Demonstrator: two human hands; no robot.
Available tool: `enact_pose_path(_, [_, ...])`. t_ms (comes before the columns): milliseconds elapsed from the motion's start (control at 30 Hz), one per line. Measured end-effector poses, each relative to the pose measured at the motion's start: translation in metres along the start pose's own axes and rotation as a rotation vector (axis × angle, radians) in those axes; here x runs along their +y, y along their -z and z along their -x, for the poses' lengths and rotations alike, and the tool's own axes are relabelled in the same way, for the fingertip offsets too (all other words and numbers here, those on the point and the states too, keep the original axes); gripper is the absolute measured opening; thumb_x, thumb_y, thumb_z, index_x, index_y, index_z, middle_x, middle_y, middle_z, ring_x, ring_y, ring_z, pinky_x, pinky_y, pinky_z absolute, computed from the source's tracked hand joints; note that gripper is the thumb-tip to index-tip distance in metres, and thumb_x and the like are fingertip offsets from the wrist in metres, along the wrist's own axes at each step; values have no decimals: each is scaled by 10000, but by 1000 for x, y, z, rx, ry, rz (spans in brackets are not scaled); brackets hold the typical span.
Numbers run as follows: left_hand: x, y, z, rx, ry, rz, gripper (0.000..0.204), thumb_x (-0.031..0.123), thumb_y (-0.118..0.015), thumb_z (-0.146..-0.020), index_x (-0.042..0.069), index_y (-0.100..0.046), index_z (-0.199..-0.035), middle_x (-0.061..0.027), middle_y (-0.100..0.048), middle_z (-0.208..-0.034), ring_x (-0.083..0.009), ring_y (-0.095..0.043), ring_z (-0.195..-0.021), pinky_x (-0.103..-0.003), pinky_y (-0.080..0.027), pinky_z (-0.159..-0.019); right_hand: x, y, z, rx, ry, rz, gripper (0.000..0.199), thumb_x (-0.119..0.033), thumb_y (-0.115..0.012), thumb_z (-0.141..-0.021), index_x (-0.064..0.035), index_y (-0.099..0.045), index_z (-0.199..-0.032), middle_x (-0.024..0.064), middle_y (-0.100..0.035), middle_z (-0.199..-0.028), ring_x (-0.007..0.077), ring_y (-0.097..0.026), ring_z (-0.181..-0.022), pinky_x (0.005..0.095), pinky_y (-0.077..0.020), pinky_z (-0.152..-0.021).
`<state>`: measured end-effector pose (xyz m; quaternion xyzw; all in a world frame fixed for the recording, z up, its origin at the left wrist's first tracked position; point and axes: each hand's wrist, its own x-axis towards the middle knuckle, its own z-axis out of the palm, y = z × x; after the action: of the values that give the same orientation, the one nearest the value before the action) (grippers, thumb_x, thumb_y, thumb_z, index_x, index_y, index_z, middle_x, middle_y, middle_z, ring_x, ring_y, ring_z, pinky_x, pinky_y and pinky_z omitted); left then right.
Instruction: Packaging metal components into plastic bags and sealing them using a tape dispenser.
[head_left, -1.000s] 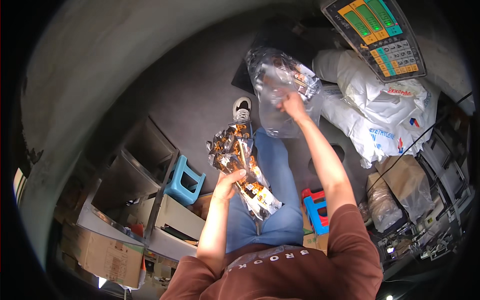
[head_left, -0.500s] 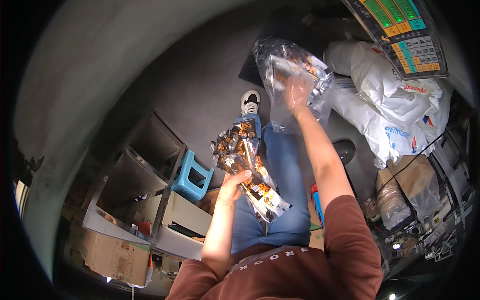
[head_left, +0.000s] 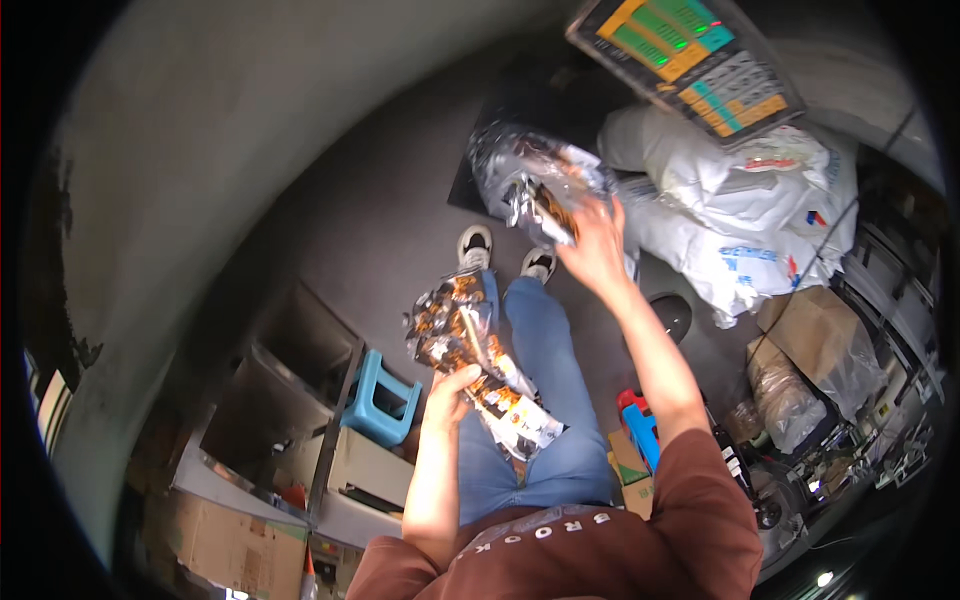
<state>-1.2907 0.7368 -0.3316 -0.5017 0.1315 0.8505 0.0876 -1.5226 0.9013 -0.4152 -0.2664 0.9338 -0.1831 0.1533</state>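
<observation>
— What could slip here?

— My left hand [head_left: 452, 385] is closed on a fan of orange-and-black snack packets [head_left: 470, 355] over my knees; the glossy wrappers could slide out and drop to the floor. My right hand [head_left: 598, 245], fingers clamped on one packet [head_left: 545, 205], reaches into the clear plastic bag [head_left: 530, 170], which may tip.

— And around you?

— White printed sacks [head_left: 740, 215] right, a scale panel [head_left: 690, 55] in orange, green and teal above, a blue stool [head_left: 380, 405] left.
</observation>
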Motion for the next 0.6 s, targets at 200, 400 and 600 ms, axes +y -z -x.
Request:
enact_pose_path(200, [9,-20,17,-279,-21,96,662,32,-697,-620,-6,-444,-1230,-140,-571,-1116,-282,-571,-1012,-404,-458,-910,-88,121,75,-587,-474,-1070,356,-175,-691,-702,-27,-517,-974,135,-581,-771,269,-597,-684,344,-476,-615])
enact_pose_path(400, [11,-59,27,-299,-76,75,868,164,-795,-537,13,-388,-1289,-130,-539,-1179,-258,-547,-1061,-355,-438,-943,-143,102,95,-186,-37,-629,847,-597,-537,-758,32,-331,-1287,231,-354,-1276,376,-259,-1258,525,-171,-1025])
enact_pose_path(600, [14,-47,25,-205,-54,-90,878,141,-769,-557,18,-354,-1322,-128,-501,-1242,-256,-495,-1138,-372,-386,-994,-142,98,85,-304,66,-257,926,-656,-442,-778,70,-267,-1325,270,-203,-1399,383,-59,-1353,585,-25,-1042])
